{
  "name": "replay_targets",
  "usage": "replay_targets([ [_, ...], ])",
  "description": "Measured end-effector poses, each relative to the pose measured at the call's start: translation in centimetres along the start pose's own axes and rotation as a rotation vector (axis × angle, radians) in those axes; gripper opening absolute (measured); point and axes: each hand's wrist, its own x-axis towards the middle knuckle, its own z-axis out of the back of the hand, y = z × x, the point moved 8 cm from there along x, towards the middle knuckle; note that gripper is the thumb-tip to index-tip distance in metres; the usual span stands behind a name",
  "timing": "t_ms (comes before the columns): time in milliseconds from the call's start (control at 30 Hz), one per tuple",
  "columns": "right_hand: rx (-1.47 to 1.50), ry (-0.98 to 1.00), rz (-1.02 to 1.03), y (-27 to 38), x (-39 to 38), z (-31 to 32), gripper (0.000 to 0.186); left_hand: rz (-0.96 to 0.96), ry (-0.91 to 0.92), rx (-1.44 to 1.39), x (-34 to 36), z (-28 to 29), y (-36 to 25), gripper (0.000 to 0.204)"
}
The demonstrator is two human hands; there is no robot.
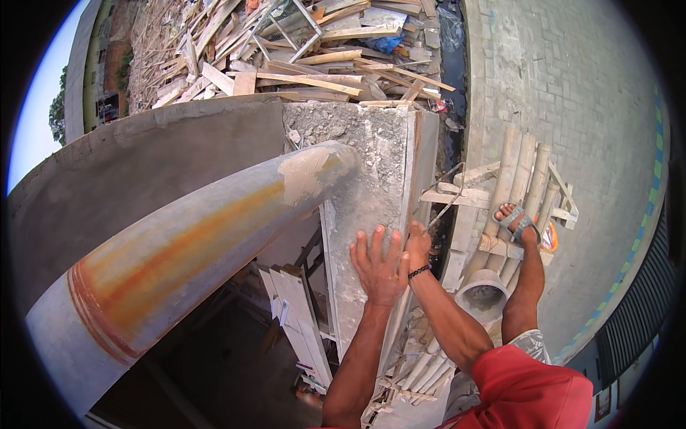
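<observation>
My left hand (380,270) lies flat on top of a rough concrete beam (364,207), fingers spread and holding nothing. Right beside it, my right hand (419,247), with a dark beaded bracelet (419,272) at the wrist, closes over the upper edge of the wooden board (421,150) that lines the beam's right side. Some of its fingers are hidden behind that edge. Left of my hands, a thick grey pipe (207,236) with rust-coloured streaks meets the far part of the beam. Pale mortar (304,175) is smeared near its end.
My sandalled foot (516,220) stands on bamboo poles (525,171) at the right. Below them is a round bucket-like container (482,297). Far ahead lies a heap of scrap wood (307,50). A paved street (572,86) runs far below; a dark opening (236,357) drops away at the lower left.
</observation>
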Motion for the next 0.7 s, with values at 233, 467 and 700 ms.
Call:
replay_targets([
  [233, -0.049, 0.003, 0.025, -0.9, 0.8, 0.3, 0.034, 0.013, 0.005, -0.007, 0.0, 0.0, -0.1, 0.048],
  [467, -0.052, 0.035, 0.046, 0.2, 0.8, 0.0, 0.035, 0.022, 0.005, -0.012, 0.2, 0.1, -0.3, 0.045],
  [700, -0.057, 0.013, 0.119, -0.4, 1.4, 0.0, 0.035, 0.057, 0.022, 0.011, 0.6, 0.4, -0.4, 0.041],
])
